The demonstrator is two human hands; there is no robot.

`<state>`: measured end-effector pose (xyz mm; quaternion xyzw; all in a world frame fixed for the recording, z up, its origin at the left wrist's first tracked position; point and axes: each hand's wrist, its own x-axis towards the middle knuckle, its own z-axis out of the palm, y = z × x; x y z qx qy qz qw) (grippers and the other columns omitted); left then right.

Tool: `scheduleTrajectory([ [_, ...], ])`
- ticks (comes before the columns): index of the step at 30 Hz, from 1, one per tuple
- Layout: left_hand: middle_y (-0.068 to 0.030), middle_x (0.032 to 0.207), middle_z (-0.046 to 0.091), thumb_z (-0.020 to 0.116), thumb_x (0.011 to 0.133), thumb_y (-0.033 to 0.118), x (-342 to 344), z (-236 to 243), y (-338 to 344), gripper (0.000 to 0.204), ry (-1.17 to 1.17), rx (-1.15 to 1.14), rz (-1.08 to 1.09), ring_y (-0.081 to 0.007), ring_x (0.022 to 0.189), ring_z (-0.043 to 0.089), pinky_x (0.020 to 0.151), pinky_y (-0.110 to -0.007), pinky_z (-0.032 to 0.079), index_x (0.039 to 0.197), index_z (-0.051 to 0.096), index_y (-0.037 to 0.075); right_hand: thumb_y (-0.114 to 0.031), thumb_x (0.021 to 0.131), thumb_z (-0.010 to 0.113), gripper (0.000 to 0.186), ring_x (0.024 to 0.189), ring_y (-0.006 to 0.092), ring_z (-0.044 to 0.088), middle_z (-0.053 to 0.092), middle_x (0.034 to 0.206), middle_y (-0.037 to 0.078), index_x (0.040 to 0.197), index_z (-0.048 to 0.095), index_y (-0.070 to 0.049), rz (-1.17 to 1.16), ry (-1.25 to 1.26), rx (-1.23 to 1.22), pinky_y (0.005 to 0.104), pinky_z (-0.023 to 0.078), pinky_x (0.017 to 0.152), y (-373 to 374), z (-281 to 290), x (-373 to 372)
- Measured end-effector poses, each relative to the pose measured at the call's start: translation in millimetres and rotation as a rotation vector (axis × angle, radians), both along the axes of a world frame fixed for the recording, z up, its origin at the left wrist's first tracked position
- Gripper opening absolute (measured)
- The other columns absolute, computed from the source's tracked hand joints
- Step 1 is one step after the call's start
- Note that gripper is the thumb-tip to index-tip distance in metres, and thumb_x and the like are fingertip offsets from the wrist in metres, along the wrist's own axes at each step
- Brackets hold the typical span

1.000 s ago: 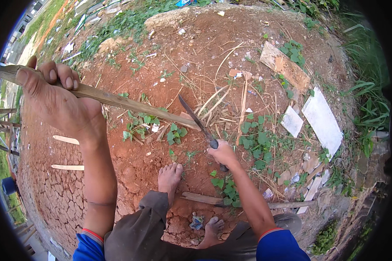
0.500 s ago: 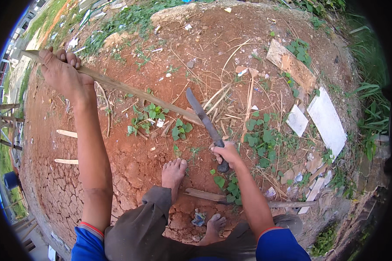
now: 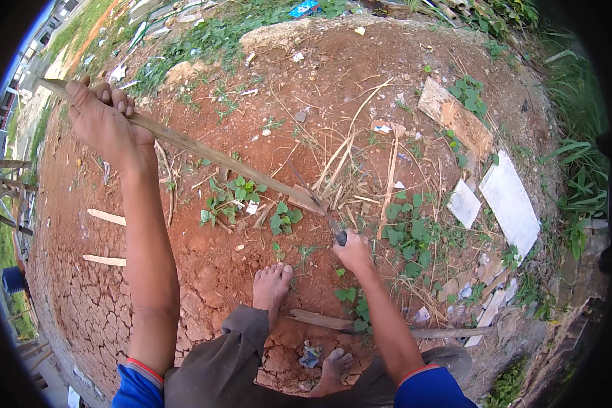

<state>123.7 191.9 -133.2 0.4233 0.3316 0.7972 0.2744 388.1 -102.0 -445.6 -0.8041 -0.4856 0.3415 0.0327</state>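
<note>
My left hand (image 3: 105, 122) is wrapped round the upper end of a long wooden stake (image 3: 211, 153). The stake slants down to the right, its pale cut lower end close above the soil near the middle of the view. In my right hand (image 3: 352, 251) is the black handle of a machete (image 3: 332, 220). Its dark blade, seen nearly edge-on, lies against or just beside the stake's lower end; whether it bites into the wood I cannot tell. Wood strips and chips (image 3: 333, 170) lie scattered around that end.
My bare feet (image 3: 272, 285) are on cracked red soil, close below the stake's end. Another piece of wood (image 3: 323, 320) lies between them and my right arm. Two pointed sticks (image 3: 105, 261) lie at left. White boards (image 3: 511, 204) and a worn plank (image 3: 455, 119) lie at right, with green vines (image 3: 411, 231) nearer.
The machete has swung from a raised, flat-on view down to the stake's lower end, its blade now edge-on. The left hand and the stake have shifted slightly to the right.
</note>
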Motion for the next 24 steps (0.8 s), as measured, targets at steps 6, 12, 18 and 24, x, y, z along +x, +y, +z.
scheduleTrajectory([
  [6,-0.0008,0.074,0.044,0.057,0.106,0.039,-24.3,-20.0,25.4,0.039,-0.007,-0.099,0.073,-0.0082,0.054,0.04,0.045,-0.022,0.034,0.109,0.047,0.001,-0.021,0.084,0.072,0.036,0.071,0.0338,0.069,0.07,0.082,0.019,0.109,0.063,0.003,-0.259,0.651,0.062,0.0417,0.056,0.068,21.9,32.3,13.3],
  [12,-0.0014,0.076,0.044,0.056,0.106,0.041,-27.2,-16.8,6.2,0.042,0.026,-0.068,0.065,-0.0082,0.057,0.042,0.046,-0.022,0.034,0.112,0.045,0.001,-0.02,0.085,0.073,0.031,0.074,0.0317,0.072,0.071,0.085,0.019,0.11,0.066,-0.002,-0.157,0.24,0.938,0.0416,0.058,0.071,7.3,54.3,-20.1],
  [18,-0.0015,0.075,0.043,0.054,0.107,0.04,-34.6,-25.8,9.7,0.038,0.007,-0.074,0.096,-0.0083,0.056,0.041,0.044,-0.023,0.034,0.11,0.045,0.003,-0.026,0.079,0.073,0.037,0.082,0.0395,0.07,0.071,0.086,0.022,0.105,0.066,-0.001,-0.335,0.615,-0.086,0.0469,0.055,0.076,25.7,23.1,19.5],
  [24,-0.001,0.074,0.042,0.051,0.109,0.038,-75.0,-58.1,24.1,0.034,-0.008,-0.141,0.171,-0.0092,0.055,0.041,0.043,-0.024,0.034,0.099,0.042,0.007,-0.026,0.083,0.071,0.038,0.089,0.041,0.071,0.072,0.09,0.023,0.115,0.065,-0.006,-0.202,0.222,0.543,0.0512,0.055,0.082,18.5,50.1,7.7],
])
